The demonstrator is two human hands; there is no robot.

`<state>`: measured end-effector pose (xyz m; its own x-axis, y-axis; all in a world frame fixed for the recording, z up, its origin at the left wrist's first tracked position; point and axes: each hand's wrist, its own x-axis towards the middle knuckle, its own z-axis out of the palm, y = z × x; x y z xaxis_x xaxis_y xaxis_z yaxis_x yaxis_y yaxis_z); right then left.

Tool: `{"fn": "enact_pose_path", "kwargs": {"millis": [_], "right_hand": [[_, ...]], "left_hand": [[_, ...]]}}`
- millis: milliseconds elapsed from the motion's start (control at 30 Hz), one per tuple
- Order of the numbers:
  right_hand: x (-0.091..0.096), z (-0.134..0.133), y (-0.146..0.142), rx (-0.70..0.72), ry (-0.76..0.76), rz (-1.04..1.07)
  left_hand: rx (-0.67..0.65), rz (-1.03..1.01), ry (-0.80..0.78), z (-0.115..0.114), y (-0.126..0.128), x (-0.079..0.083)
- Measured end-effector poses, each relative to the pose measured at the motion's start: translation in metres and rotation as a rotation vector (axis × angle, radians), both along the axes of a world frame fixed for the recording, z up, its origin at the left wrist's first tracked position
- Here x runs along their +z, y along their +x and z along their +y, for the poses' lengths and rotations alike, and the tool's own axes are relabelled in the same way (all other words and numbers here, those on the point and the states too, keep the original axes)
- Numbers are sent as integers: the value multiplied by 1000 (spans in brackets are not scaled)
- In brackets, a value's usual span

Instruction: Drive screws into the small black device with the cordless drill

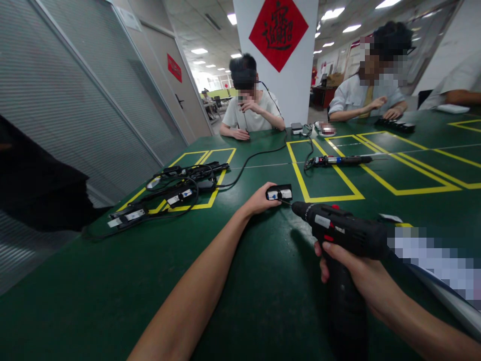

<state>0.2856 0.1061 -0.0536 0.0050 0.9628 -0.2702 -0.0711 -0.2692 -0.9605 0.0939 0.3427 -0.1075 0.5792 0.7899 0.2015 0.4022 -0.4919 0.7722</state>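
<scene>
My left hand point(259, 199) is closed around a small black rectangular part point(287, 190) with a white label on its near face, held at the middle of the table. In my right hand point(349, 265) is a black cordless drill point(345, 228) with red accents, gripped by its handle. The drill points left, and its thin bit meets or nearly meets the label side of the black part; I cannot tell whether the two touch. The lower part of the drill's grip is dark and hard to make out.
Black devices with cables point(188, 188) lie at the left on the green table point(158, 281). A slim electric screwdriver point(340, 160) rests among yellow tape outlines point(330, 198). A pixelated white item point(436, 260) is at the right. Co-workers point(251, 108) sit across the table.
</scene>
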Motion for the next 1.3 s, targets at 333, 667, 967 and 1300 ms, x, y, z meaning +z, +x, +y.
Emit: {"fn": "enact_pose_path", "kwargs": {"millis": [333,667,967,1300], "right_hand": [[4,-1,-1,11,-13,11],[3,-1,-1,0,-23,2],[4,-1,-3,-11,-24,11],[2,-1,-1,-11,-18,4]], "left_hand": [[-12,-16,12,0,-1,-1],[18,8,-2,0,1,-1],[-5,-12,-4,1,0,-2],[8,9,-15,-2,1,1]]}}
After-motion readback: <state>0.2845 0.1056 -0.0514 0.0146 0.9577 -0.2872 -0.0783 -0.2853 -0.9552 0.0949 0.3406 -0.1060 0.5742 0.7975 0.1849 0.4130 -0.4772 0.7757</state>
